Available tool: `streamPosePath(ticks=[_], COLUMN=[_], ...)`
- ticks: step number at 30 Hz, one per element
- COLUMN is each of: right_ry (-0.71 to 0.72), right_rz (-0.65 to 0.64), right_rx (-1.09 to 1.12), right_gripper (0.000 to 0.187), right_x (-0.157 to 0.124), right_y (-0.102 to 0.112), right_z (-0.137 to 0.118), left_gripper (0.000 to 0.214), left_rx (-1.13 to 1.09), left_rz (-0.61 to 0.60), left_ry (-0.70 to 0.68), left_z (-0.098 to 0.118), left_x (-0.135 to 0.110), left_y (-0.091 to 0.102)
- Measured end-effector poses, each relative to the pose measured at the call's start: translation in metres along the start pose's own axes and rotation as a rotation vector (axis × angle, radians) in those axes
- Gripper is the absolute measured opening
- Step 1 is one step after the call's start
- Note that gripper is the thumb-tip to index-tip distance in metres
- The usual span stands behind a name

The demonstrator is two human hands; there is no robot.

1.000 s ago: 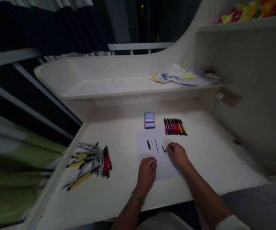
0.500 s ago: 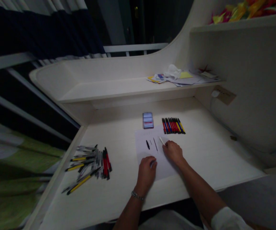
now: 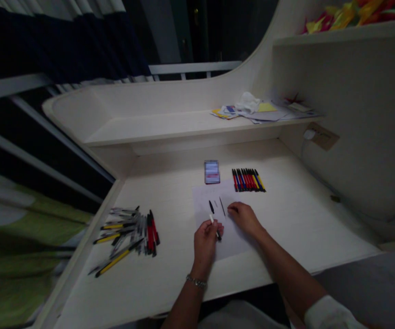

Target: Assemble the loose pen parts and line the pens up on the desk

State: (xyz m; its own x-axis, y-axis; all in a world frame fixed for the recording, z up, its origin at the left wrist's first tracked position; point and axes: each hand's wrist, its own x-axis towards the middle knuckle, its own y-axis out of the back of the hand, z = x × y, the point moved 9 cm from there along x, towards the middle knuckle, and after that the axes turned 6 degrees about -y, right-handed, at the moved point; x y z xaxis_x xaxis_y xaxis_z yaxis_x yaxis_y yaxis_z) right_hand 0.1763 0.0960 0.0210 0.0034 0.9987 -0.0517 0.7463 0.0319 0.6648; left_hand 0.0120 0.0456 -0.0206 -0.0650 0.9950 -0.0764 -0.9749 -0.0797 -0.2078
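Note:
My left hand (image 3: 205, 235) is closed on a pen barrel (image 3: 212, 219), white at its upper end and black at the lower, held tilted above a white sheet of paper (image 3: 233, 244). My right hand (image 3: 245, 218) is over the sheet's right side, its fingers bent and slightly apart, with nothing visible in them. Just left of its fingertips lies a thin dark ink refill (image 3: 222, 206). A black pen cap (image 3: 211, 206) and a small pale slim piece (image 3: 216, 204) rest beside the refill.
Beyond the sheet lies a phone (image 3: 212, 172). A neat row of red, blue and yellow pens (image 3: 248, 180) is to its right. Loose clear, yellow and red pen parts (image 3: 129, 233) are heaped at the left. Papers (image 3: 269, 113) lie on the desk shelf (image 3: 156, 125).
The white barrel has passed from my right hand to my left, where it now points up and left. My right hand has shifted slightly left, towards the refill.

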Motion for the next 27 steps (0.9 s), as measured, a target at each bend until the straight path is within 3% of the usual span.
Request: streamPosePath(ticks=[5, 15, 18, 23, 27], right_ry=[-0.064, -0.068, -0.082, -0.040, -0.040], right_rz=[0.003, -0.027, 0.010, -0.007, -0.043], right_rx=[-0.323, -0.479, -0.267, 0.366, 0.535], right_gripper=[0.023, 0.021, 0.020, 0.023, 0.026], right_x=[0.033, 0.030, 0.025, 0.005, -0.010], right_y=[-0.005, -0.014, -0.006, 0.001, 0.001], right_z=[0.006, -0.001, 0.000, -0.002, -0.008], left_gripper=[0.038, 0.039, 0.038, 0.038, 0.037], left_rx=[0.017, 0.065, 0.107, 0.190, 0.278], left_rz=[0.006, -0.004, -0.023, -0.075, -0.146], left_ry=[0.006, 0.028, 0.013, -0.034, -0.088], left_z=[0.001, 0.000, 0.004, 0.018, 0.025], left_x=[-0.003, -0.001, -0.001, -0.005, -0.007], left_y=[0.003, 0.001, -0.002, -0.010, -0.019])
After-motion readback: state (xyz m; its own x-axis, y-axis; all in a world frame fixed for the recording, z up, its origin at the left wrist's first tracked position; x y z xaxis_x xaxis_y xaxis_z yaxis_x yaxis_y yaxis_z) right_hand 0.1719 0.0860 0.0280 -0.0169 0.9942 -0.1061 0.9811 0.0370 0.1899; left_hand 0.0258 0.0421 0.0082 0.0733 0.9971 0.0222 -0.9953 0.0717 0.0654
